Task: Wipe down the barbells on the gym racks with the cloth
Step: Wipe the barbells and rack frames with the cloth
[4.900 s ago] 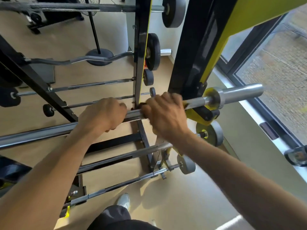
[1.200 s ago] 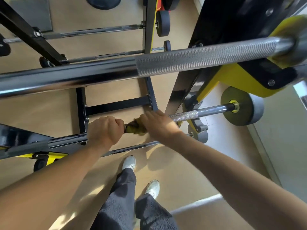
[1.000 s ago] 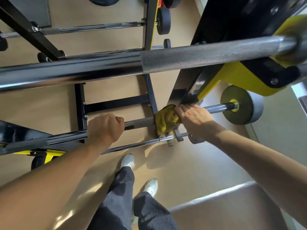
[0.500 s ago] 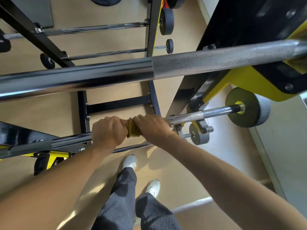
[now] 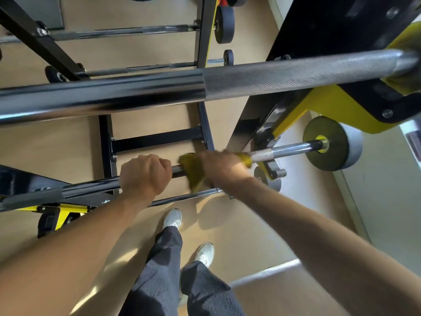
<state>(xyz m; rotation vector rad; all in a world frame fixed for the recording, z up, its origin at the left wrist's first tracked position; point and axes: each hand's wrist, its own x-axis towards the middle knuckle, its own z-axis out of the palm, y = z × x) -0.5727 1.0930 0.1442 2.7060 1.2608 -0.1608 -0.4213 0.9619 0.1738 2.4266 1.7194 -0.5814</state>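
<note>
I look down at a lower barbell [image 5: 282,151] lying across the yellow-and-black rack [image 5: 328,103]. My left hand [image 5: 144,173] is clenched around its shaft left of centre. My right hand [image 5: 222,166], blurred by motion, presses a yellow cloth [image 5: 193,173] around the same shaft just to the right of my left hand. A grey weight plate [image 5: 332,143] caps the bar's right end. A thicker barbell [image 5: 205,87] with a knurled section crosses the view above both hands.
Thinner bars [image 5: 123,33] rest on a black rack [image 5: 205,30] further back, and another thin bar [image 5: 180,197] runs just below my hands. My feet in white shoes [image 5: 173,217] stand on the tan floor. A pale wall base [image 5: 387,197] lies to the right.
My right hand has slid the cloth rightward along the lower bar, away from my left hand, after touching it half a second ago. Earlier both hands were on the upper bar.
</note>
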